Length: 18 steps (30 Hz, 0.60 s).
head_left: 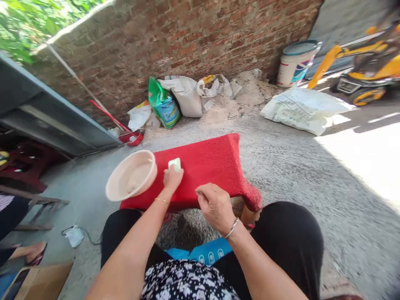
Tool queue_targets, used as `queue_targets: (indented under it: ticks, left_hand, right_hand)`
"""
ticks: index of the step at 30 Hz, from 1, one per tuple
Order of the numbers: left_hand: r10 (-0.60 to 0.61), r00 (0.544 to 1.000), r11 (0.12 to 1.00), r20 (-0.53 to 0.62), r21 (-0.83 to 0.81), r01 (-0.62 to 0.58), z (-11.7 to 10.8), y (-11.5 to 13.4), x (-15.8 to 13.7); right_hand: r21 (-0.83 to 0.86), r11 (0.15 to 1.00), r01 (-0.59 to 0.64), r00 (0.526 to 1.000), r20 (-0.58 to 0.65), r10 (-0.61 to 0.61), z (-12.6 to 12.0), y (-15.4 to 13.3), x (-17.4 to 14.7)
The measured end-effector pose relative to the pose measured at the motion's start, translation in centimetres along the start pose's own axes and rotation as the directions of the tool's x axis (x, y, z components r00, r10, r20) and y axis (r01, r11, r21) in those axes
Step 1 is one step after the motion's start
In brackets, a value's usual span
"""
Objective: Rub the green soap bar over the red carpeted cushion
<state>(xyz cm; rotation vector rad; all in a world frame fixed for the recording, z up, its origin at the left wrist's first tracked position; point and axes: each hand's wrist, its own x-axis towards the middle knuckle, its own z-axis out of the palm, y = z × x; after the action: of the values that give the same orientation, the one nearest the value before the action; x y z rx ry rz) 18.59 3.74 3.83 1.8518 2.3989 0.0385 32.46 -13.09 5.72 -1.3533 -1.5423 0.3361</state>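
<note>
Grips a small pale green block [175, 164] with the left hand [173, 178], with fingers clamped on its near end, over the red cloth [209, 160]; cannot tell whether touching the cloth or just above. Holds the right hand [217, 208] to the right of those fingers and closer to the body, by the near edge of the cloth, with fingers curled in and drawn together; cannot tell whether closed on anything. Wears a thin gold-coloured band [161, 201] behind the left fingers and a silver-coloured bracelet [231, 228] behind the right ones. Sits with dark-trousered knees [290, 233] apart, to either side of both sets of fingers. Just left of the left fingers, not touching, a wide pale basin [129, 166] at the cloth's left end. Beyond the fingers, well past the far edge of the cloth, a green bag [158, 98] and a white sack [187, 98] near a brick wall [200, 37]. Far off beyond the right fingers, to the right, a lidded bucket [295, 66] and a yellow digger [368, 75].
</note>
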Motion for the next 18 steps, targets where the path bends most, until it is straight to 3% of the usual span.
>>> queue_targets:
  ticks: [3, 7, 9, 11, 13, 15, 18]
  left_hand:
    - [0.052, 0.998, 0.999, 0.022, 0.001, -0.052, 0.3, 0.7, -0.1]
    - [0.232, 0.969, 0.973, 0.084, -0.022, -0.231, 2.4, 6.0, -2.3]
    - [0.39, 0.91, 0.921, 0.142, -0.053, -0.387, 3.4, 9.2, -4.4]
    - [0.549, 0.812, 0.835, 0.199, -0.088, -0.543, 4.0, 11.8, -6.4]
    - [0.626, 0.743, 0.778, 0.236, -0.118, -0.618, 3.9, 13.2, -7.6]
    - [0.627, 0.745, 0.777, 0.227, -0.118, -0.618, 3.3, 12.9, -7.5]
    - [0.517, 0.846, 0.855, 0.13, -0.033, -0.517, 1.8, 9.2, -4.9]
  right_hand:
    - [-0.091, 0.996, 0.025, 0.999, 0.031, -0.022, 0.4, -0.1, 0.2]
    - [-0.189, 0.981, 0.045, 0.997, 0.07, -0.032, 0.9, 0.5, 0.5]
    - [-0.194, 0.98, 0.053, 0.996, 0.082, -0.038, 1.0, 0.7, 0.6]
    - [-0.197, 0.979, 0.052, 0.995, 0.094, -0.034, 0.9, 0.9, 0.6]
    - [-0.209, 0.977, 0.047, 0.995, 0.1, -0.027, 0.8, 1.0, 0.7]
    - [-0.219, 0.975, 0.046, 0.995, 0.095, -0.026, 0.6, 1.0, 0.8]
    - [-0.238, 0.969, 0.066, 0.995, 0.09, -0.046, 0.4, 0.8, 1.0]
